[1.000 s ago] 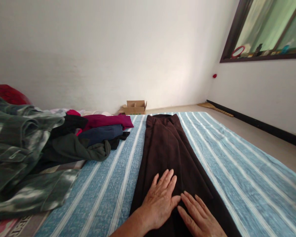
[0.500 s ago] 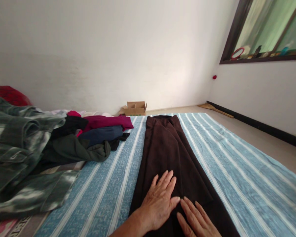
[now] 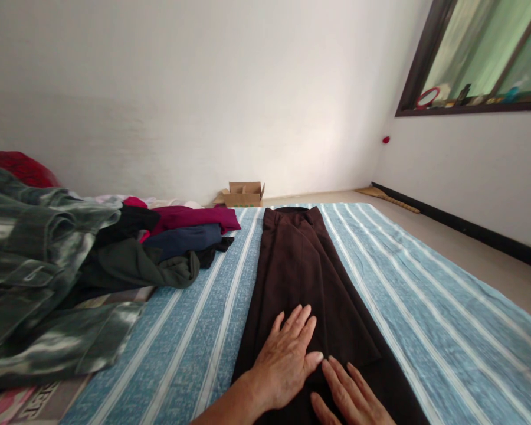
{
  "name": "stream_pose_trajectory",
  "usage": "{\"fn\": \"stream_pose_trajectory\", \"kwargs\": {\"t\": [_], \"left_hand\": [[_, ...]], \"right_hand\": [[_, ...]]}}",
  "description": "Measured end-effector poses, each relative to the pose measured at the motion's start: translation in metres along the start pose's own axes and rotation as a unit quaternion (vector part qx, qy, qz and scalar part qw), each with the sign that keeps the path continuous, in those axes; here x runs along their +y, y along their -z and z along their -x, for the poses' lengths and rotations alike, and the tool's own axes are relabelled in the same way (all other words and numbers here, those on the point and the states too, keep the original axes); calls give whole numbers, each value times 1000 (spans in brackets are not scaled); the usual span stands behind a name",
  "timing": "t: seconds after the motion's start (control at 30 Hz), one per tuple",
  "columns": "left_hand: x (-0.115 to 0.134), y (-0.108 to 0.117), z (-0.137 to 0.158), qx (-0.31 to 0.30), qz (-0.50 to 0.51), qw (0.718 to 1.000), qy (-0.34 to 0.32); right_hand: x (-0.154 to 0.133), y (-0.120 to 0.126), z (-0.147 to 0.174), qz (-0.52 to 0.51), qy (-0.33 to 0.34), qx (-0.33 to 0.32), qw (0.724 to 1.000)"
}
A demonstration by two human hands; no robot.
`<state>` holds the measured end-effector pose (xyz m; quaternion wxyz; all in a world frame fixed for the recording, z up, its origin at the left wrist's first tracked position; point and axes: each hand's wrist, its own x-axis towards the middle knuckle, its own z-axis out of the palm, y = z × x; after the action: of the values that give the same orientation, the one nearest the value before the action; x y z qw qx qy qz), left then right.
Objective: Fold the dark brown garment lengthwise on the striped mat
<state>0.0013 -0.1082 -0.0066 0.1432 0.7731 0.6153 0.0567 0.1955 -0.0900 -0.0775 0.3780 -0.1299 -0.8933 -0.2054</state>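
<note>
A long dark brown garment, trousers or a skirt (image 3: 296, 265), lies lengthwise on the blue and white striped sheet (image 3: 207, 319), its waistband at the far end. My left hand (image 3: 285, 360) rests palm down on the middle of the cloth with fingers stretched out. To its right, at the bottom edge of the view, my right hand (image 3: 351, 392) also lies flat on the fabric, fingers extended. Its fingertips are close to my left thumb. The wrist of my right hand is out of view, as is the near end of the garment.
On the left lies a heap of clothes: a grey-green patterned garment (image 3: 30, 260), a dark green one (image 3: 137, 262), a navy one (image 3: 183, 241) and a magenta one (image 3: 203, 217). An open cardboard box (image 3: 245, 193) stands by the wall. A broom (image 3: 387, 198) lies on the floor.
My right hand has shifted very slightly to the left on the cloth. My left hand stays in nearly the same place. The garment looks unchanged.
</note>
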Motion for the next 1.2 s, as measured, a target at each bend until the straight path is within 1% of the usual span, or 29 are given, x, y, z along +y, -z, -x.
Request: {"fn": "stream_pose_trajectory", "kwargs": {"t": [0.1,0.3,0.37,0.47,0.53,0.6,0.67,0.73,0.8,0.93,1.0,1.1,1.2], "left_hand": [[2,4,-1,-20,4,1000,9],[4,8,0,-32,14,999,16],[4,10,0,-34,15,999,15],[5,11,0,-38,16,999,12],[5,13,0,-40,18,999,7],[5,14,-1,-36,23,999,-1],[4,13,-1,-24,34,999,-9],[1,12,-2,-8,48,999,-19],[-3,11,0,13,62,997,-34],[-8,12,13,57,85,991,-81],[-8,15,23,64,94,989,-98],[-3,20,37,43,105,987,-117],[5,26,50,0,108,985,-133]], "right_hand": [[-7,-6,2,12,-18,23,999],[-8,-4,0,8,-21,28,999],[-4,-1,-1,17,-5,13,1000],[2,9,-4,24,44,-31,998],[5,21,-8,2,59,-72,996],[5,35,-14,-39,36,-137,989],[4,48,-20,-82,1,-208,975],[4,57,-25,-114,-25,-258,959],[6,62,-29,-140,-36,-293,945],[12,68,-35,-186,-41,-351,917],[14,71,-39,-200,-37,-374,905],[15,77,-45,-199,-39,-400,894],[14,79,-46,-199,-38,-405,892]]}}
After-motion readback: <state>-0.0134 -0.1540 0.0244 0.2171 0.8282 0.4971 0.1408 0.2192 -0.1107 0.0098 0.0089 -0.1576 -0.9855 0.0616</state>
